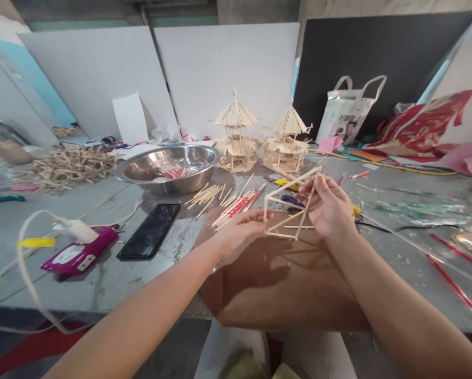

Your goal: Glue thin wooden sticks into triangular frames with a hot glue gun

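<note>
Stick frame [286,221] raised over a brown sheet [291,300] at the front of the counter [145,284]. Right hand [331,208]: grip narrow, thumb and fingers pinching the frame's right side near its upper corner. Left hand [239,235]: fingertips at the frame's left upright; cannot tell whether this grip closes on it. Loose sticks [239,206], some red, lie just beyond the left hand. Phone [149,231] left of them; metal bowl [168,186] behind the phone. Two stick towers [236,150] stand farther back, side by side.
</note>
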A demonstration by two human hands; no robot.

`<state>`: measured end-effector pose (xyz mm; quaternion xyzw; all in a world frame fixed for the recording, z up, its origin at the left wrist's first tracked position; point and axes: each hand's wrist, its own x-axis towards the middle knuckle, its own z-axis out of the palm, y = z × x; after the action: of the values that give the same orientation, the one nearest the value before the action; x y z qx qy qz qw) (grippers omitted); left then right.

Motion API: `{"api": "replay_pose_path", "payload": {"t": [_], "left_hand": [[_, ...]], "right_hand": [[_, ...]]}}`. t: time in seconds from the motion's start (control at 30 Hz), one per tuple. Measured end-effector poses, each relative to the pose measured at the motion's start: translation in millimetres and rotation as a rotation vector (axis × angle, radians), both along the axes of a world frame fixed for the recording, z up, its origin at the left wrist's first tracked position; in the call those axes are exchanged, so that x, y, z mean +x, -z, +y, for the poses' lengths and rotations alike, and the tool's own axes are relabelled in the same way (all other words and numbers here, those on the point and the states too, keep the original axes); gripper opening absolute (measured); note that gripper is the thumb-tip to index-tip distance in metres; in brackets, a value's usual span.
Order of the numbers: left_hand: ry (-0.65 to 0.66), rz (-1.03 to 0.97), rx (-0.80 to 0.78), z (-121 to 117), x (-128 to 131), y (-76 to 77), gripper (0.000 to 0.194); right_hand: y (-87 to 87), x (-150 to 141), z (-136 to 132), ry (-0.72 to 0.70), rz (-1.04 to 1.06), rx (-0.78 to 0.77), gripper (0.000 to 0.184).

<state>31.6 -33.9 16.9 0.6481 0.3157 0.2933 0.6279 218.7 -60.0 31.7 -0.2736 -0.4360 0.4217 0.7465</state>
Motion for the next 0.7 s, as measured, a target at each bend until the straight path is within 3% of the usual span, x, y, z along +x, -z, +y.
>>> {"api": "replay_pose_path", "payload": {"t": [0.13,0.23,0.53,0.7], "left_hand": [[0.030,0.010,-0.008,-3.2,11.0,-8.0,0.032],[-0.036,0.039,-0.018,-2.5,19.2,-8.6,0.034],[-0.064,-0.182,-0.205,14.3,28.1,21.5,0.027],[-0.122,-0.252,-0.323,16.3,25.7,25.4,0.021]], "right_hand": [[-2.2,5.3,6.5,0.027,0.138,-0.019,0.013],[-1.0,8.7,11.4,0.031,0.245,-0.045,0.012],[15.2,19.6,24.9,-0.026,0.520,-0.202,0.012],[19.5,16.1,23.4,-0.052,0.538,-0.275,0.011]]}}
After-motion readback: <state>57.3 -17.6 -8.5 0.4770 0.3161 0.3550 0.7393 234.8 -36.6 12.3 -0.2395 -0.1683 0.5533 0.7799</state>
